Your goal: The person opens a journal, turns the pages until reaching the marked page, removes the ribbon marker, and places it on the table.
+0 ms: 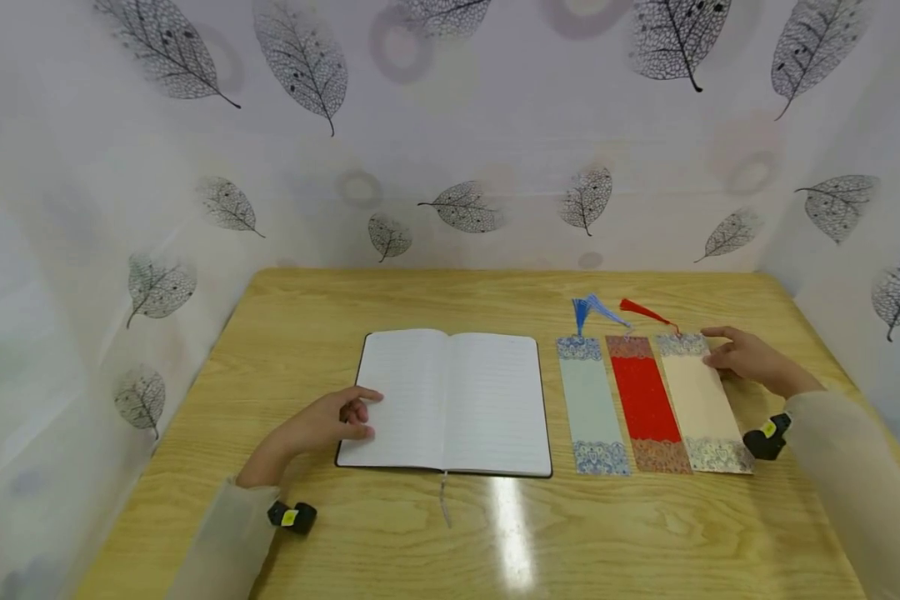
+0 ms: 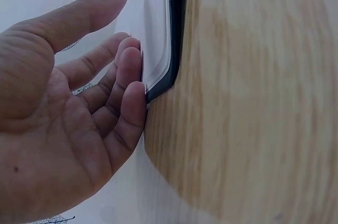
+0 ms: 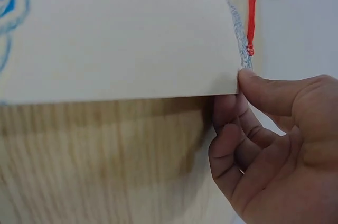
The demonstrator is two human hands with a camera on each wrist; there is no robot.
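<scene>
An open notebook [image 1: 495, 400] with lined white pages and a dark cover lies flat on the table. My left hand [image 1: 318, 429] rests at its left edge, index finger and thumb over the left page; the left wrist view shows the other fingers loosely bent beside the page edge [image 2: 158, 28]. To the right lie a pale green bookmark [image 1: 592, 396], a red bookmark [image 1: 648, 400] and a cream bookmark [image 1: 701, 392], all with patterned ends. My right hand [image 1: 753, 360] pinches the cream one's right edge near the top, thumb above, fingers beneath; that edge is slightly raised.
Blue tassels [image 1: 581, 315] and a red tassel [image 1: 645, 312] extend from the bookmarks' tops toward the back. A thin ribbon [image 1: 445, 500] hangs out below the notebook. Leaf-printed cloth [image 1: 487, 150] stands around the wooden table's [image 1: 390, 550] back and sides.
</scene>
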